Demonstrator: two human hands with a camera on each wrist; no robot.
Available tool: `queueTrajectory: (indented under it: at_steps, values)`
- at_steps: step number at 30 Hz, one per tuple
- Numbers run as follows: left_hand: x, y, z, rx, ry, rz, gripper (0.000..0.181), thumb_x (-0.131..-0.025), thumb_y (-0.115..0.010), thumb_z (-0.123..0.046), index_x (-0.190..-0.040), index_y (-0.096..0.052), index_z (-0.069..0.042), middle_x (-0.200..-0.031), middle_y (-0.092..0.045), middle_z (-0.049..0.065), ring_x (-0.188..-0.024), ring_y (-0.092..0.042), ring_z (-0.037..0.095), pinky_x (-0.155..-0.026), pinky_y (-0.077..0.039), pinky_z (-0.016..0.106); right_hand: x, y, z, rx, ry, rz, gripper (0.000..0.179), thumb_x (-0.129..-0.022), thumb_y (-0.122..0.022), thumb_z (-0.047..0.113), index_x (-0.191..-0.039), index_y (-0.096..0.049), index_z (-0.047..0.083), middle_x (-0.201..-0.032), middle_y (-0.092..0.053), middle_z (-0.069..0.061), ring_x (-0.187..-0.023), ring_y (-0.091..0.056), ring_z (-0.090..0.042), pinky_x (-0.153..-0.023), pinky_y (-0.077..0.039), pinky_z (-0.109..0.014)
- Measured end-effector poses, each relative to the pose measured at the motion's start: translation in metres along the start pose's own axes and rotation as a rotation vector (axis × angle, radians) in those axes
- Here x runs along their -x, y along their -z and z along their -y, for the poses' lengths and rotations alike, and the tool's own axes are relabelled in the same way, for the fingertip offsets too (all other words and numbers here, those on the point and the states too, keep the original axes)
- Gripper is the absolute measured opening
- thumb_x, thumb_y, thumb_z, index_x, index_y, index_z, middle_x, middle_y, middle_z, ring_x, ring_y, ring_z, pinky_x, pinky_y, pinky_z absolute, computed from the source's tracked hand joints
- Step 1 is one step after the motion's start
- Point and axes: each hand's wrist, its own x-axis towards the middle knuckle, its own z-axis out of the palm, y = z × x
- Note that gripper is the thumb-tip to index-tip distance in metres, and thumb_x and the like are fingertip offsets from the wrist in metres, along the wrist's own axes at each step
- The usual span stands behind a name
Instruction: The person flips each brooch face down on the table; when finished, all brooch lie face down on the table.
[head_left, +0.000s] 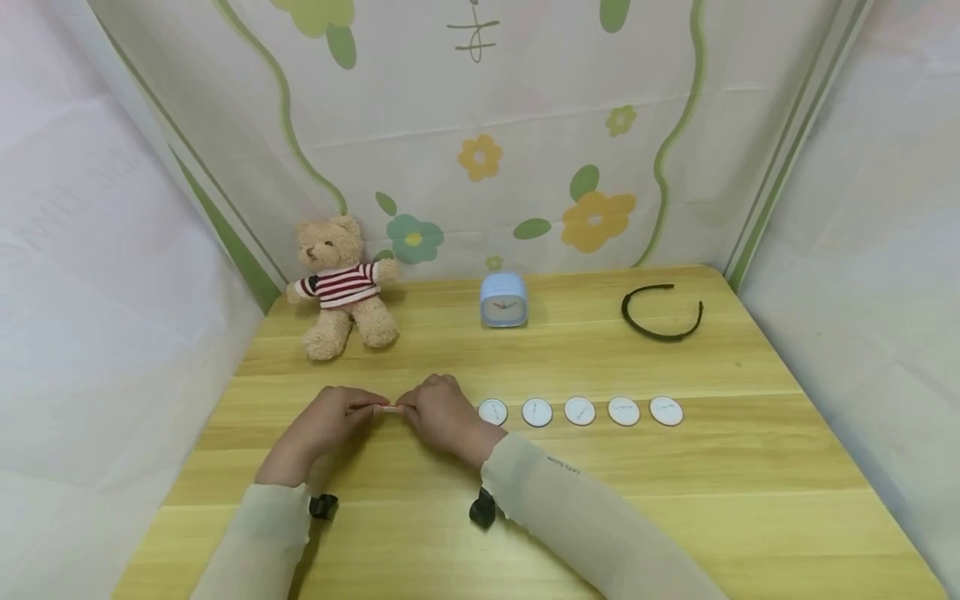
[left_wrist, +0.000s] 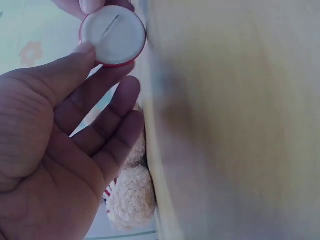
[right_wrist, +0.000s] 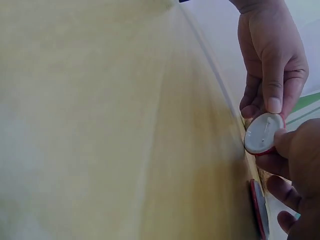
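Note:
A round pin-back badge (head_left: 389, 408) with a white back, a metal pin and a red rim is held just above the table, seen nearly edge-on in the head view. My left hand (head_left: 330, 421) pinches its left edge between thumb and fingers. From the other side, my right hand (head_left: 441, 417) pinches the right edge. In the left wrist view, the white back of the badge (left_wrist: 117, 37) shows its pin. To the right of my right hand, several similar badges (head_left: 537, 412) lie pin side up in a row.
A teddy bear (head_left: 339, 283) in a striped shirt sits at the back left of the wooden table (head_left: 420, 542). A blue alarm clock (head_left: 503, 300) stands at the back middle. Toward the back right lies a black headband (head_left: 660, 337). A flowered curtain (head_left: 420, 100) hangs behind.

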Motion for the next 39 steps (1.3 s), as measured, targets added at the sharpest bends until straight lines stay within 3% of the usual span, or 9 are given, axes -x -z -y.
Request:
queueTrajectory:
  at_steps: [5, 9, 15, 23, 35, 39]
  values:
    - [-0.0036, -0.0047, -0.0011, 0.014, 0.016, -0.025, 0.024, -0.110, -0.067, -0.016, -0.127, -0.082, -0.022, -0.125, -0.081, 0.002, -0.122, -0.075, 0.029, -0.105, -0.059, 0.055, -0.0004, -0.0006, -0.0021, -0.064, -0.024, -0.019, 0.021, -0.112, -0.064, 0.029, -0.129, -0.076, 0.029, -0.111, -0.083, 0.010, -0.106, -0.071, -0.015, -0.108, -0.052, -0.039]
    - [-0.0053, -0.0073, -0.0013, 0.033, 0.015, -0.038, 0.024, -0.108, -0.068, -0.009, -0.129, -0.075, -0.018, -0.115, -0.082, 0.004, -0.112, -0.078, 0.028, -0.100, -0.061, 0.055, -0.0015, -0.0030, -0.0037, -0.095, -0.015, -0.006, 0.018, -0.111, -0.065, 0.025, -0.128, -0.068, 0.028, -0.109, -0.082, 0.009, -0.107, -0.070, -0.015, -0.111, -0.050, -0.038]
    - [-0.0042, -0.0085, -0.0009, 0.084, 0.038, 0.003, 0.025, -0.104, -0.073, -0.003, -0.121, -0.067, -0.021, -0.105, -0.081, 0.001, -0.104, -0.077, 0.020, -0.097, -0.060, 0.050, -0.0003, -0.0021, -0.0031, -0.112, 0.025, -0.004, 0.021, -0.107, -0.071, 0.023, -0.128, -0.075, 0.027, -0.104, -0.081, 0.011, -0.099, -0.068, -0.013, -0.104, -0.052, -0.038]
    - [-0.0006, -0.0073, 0.0032, 0.101, 0.048, 0.058, 0.029, -0.101, -0.078, -0.006, -0.124, -0.072, -0.022, -0.113, -0.077, -0.004, -0.109, -0.072, 0.018, -0.098, -0.059, 0.050, -0.0026, -0.0067, -0.0042, -0.119, 0.039, 0.029, 0.022, -0.106, -0.075, 0.033, -0.127, -0.079, 0.030, -0.099, -0.079, 0.018, -0.095, -0.061, -0.008, -0.100, -0.049, -0.035]
    - [-0.0010, -0.0062, 0.0045, 0.033, 0.019, 0.072, 0.024, -0.101, -0.079, -0.008, -0.121, -0.079, -0.020, -0.123, -0.076, -0.002, -0.124, -0.069, 0.029, -0.109, -0.054, 0.059, -0.0039, -0.0044, -0.0004, -0.036, 0.044, 0.067, 0.017, -0.107, -0.073, 0.033, -0.121, -0.082, 0.032, -0.113, -0.079, 0.013, -0.107, -0.067, -0.014, -0.101, -0.052, -0.039]
    - [-0.0004, -0.0057, 0.0033, 0.017, 0.009, 0.072, 0.024, -0.100, -0.079, -0.007, -0.120, -0.080, -0.019, -0.122, -0.076, -0.001, -0.123, -0.069, 0.029, -0.109, -0.054, 0.059, -0.0037, -0.0040, 0.0002, -0.014, 0.056, 0.063, 0.015, -0.107, -0.073, 0.033, -0.118, -0.082, 0.032, -0.107, -0.078, 0.012, -0.103, -0.066, -0.014, -0.098, -0.052, -0.039]
